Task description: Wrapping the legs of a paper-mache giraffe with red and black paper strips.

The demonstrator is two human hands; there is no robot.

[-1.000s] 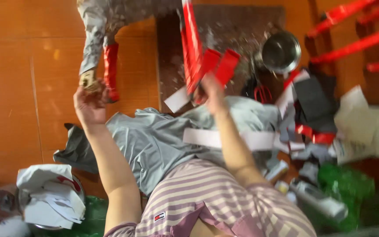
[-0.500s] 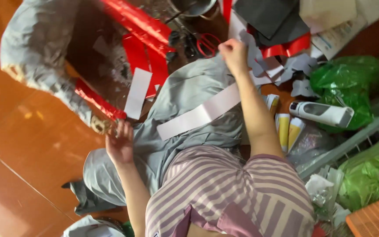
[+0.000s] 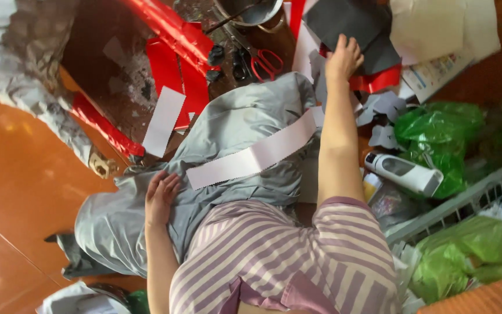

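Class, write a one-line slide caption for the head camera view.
Left hand rests on grey cloth; right hand reaches dark grey sheet near red-handled scissors.

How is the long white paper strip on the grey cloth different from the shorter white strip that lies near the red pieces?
The long white strip lies across the grey cloth; the shorter white strip lies on the dark board, partly over a red sheet. The long one runs nearly sideways in the picture, the shorter one more upright. Both are plain, flat and touched by neither hand.
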